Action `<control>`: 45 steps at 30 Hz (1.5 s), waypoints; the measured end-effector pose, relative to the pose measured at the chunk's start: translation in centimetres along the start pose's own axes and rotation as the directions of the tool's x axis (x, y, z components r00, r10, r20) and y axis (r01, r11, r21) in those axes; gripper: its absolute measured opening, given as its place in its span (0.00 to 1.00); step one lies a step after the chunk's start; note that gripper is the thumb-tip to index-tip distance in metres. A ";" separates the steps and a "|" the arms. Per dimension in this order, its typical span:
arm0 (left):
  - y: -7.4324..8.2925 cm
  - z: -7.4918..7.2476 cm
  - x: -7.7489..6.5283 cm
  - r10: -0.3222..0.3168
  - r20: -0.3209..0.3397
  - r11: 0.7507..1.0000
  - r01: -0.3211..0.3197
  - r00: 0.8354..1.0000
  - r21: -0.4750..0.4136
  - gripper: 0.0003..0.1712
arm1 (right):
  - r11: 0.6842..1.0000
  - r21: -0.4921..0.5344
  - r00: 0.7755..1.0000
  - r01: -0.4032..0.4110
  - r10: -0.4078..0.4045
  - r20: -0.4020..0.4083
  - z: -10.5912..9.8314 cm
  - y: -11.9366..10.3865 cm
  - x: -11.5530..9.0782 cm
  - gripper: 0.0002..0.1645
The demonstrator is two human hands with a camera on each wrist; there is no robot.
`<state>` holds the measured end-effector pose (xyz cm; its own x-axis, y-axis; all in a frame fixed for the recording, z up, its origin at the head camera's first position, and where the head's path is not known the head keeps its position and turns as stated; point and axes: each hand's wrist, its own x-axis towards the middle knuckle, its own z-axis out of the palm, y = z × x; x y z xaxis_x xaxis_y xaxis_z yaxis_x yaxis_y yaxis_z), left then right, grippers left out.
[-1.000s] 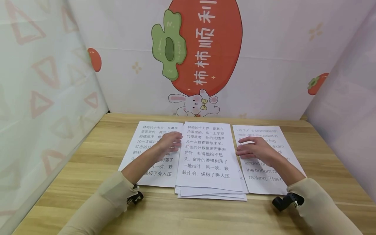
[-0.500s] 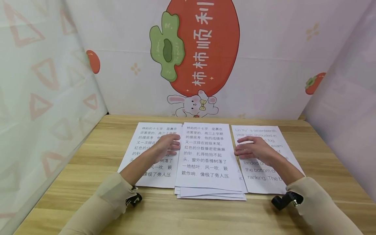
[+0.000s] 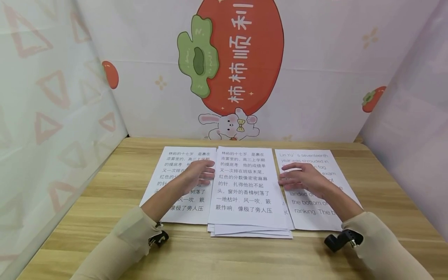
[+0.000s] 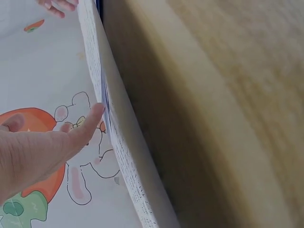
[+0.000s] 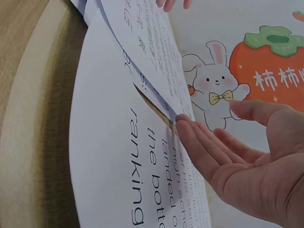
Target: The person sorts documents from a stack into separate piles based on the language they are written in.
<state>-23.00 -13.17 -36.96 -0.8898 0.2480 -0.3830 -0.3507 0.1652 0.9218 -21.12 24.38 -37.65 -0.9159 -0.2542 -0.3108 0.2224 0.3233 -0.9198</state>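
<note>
In the head view, a loose stack of printed sheets lies in the middle of the table, its top page in Chinese and lower sheets poking out at the near edge. Left of it is another Chinese page; on the right lies an English page. My left hand is over the left page, fingers relaxed and tips near the stack's left edge. Over the English page, my right hand has loosely bent fingers pointing at the stack's right edge. In the right wrist view its fingertips are right at that edge.
The wooden table ends at a printed backdrop with a large persimmon and a rabbit. White curtains stand on both sides. Black wrist mounts sit at both sleeves.
The head view has shifted slightly. Both hands stay in place beside the middle stack, and the pages lie as before.
</note>
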 end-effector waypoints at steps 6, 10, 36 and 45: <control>-0.1 -0.1 0.2 0.000 0.003 0.999 0.000 1.000 -0.035 0.32 | 1.000 0.028 1.000 0.014 -0.014 -0.003 0.1 0.1 0.1 0.36; -0.1 -0.2 0.4 -0.009 0.003 0.997 0.009 1.000 -0.071 0.32 | 0.998 0.060 1.000 0.019 -0.018 -0.017 0.2 0.4 0.3 0.39; -0.1 1.5 0.9 -0.067 -0.003 0.994 0.066 0.998 -0.086 0.28 | 0.993 0.115 1.000 0.027 -0.026 -0.013 1.0 0.9 1.1 0.37; -1.0 1.8 1.5 -0.032 -0.021 0.999 0.032 0.999 -0.016 0.35 | 1.000 -0.008 0.998 0.013 -0.013 -0.055 1.7 0.4 1.5 0.36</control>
<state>-23.45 -11.20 -38.58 -0.8839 0.2227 -0.4113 -0.3837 0.1575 0.9099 -21.80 22.59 -38.88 -0.9357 -0.2078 -0.2851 0.2083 0.3269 -0.9218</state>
